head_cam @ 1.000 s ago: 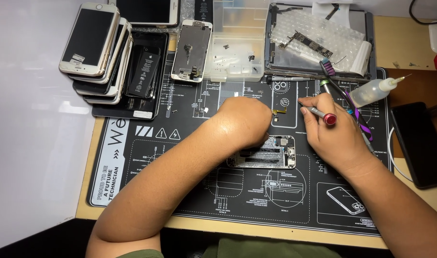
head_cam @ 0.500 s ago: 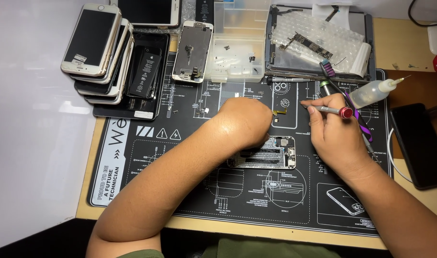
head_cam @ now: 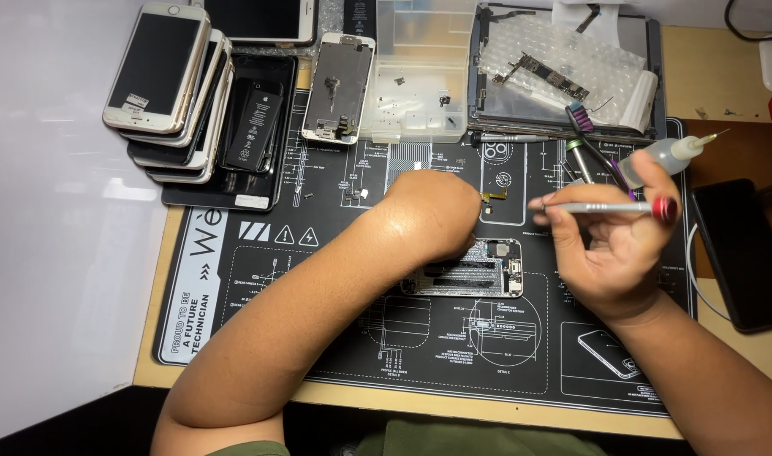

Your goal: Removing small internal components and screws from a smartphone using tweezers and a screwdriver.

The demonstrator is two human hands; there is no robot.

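1. Head view, looking down on my black repair mat (head_cam: 259, 279) with white diagrams, lying on a wooden desk (head_cam: 724, 84)
2. My left hand (head_cam: 432, 215) rests fist-like on the opened phone chassis (head_cam: 479, 268) at mid-mat; fingers curled under and hidden, so I cannot tell what they pinch, if anything
3. Chassis lies flat, internals up, its left part covered by my left wrist, right end showing
4. My right hand (head_cam: 614, 249) pinches a slim silver screwdriver (head_cam: 601, 207) with a red end cap; it lies near horizontal, tip pointing left, above and right of the chassis, not touching it
5. Small gold flex part (head_cam: 494, 196) sits on the mat between my two hands, just off my left knuckles
6. Squeeze bottle (head_cam: 669, 156) with needle tip lies right behind my right hand, beside a purple-headed brush (head_cam: 590, 135)
7. Stack of phones (head_cam: 162, 84) at top left, screens up; a loose black battery (head_cam: 255, 114) just beside it
8. Detached display assembly (head_cam: 339, 89) lies back side up near the clear parts box (head_cam: 415, 84)
9. Tray with bubble wrap and a logic board (head_cam: 546, 74) at top right
10. Dark phone (head_cam: 745, 253) lies off the mat's right edge
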